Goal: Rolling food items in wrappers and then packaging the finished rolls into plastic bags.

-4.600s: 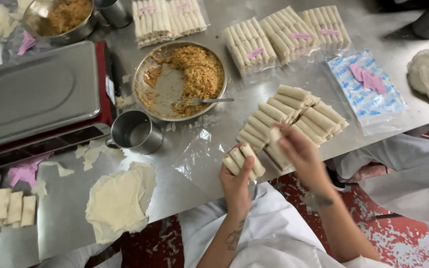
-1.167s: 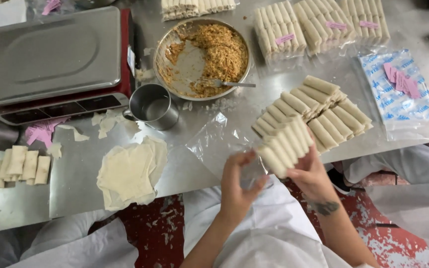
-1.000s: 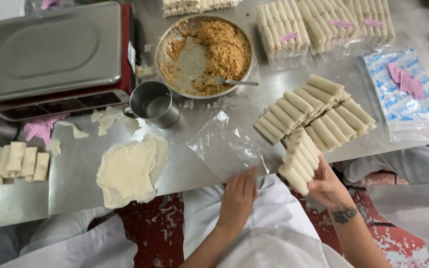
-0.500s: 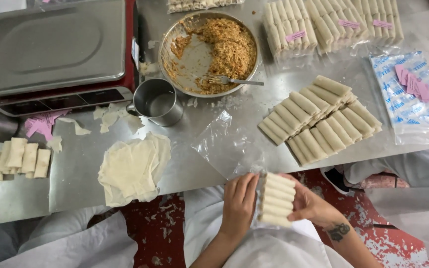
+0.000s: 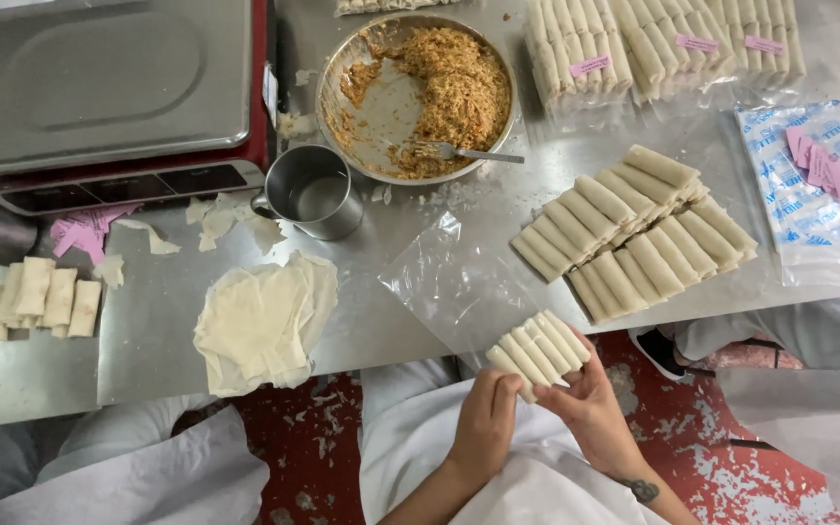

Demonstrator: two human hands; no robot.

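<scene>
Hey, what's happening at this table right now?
A person in white holds a row of pale spring rolls with both hands, left hand and right hand, just off the edge of a steel table. An empty clear plastic bag lies right in front of them. More loose rolls are stacked to the right, with a bowl of filling, a metal cup and a pile of wrappers nearby.
</scene>
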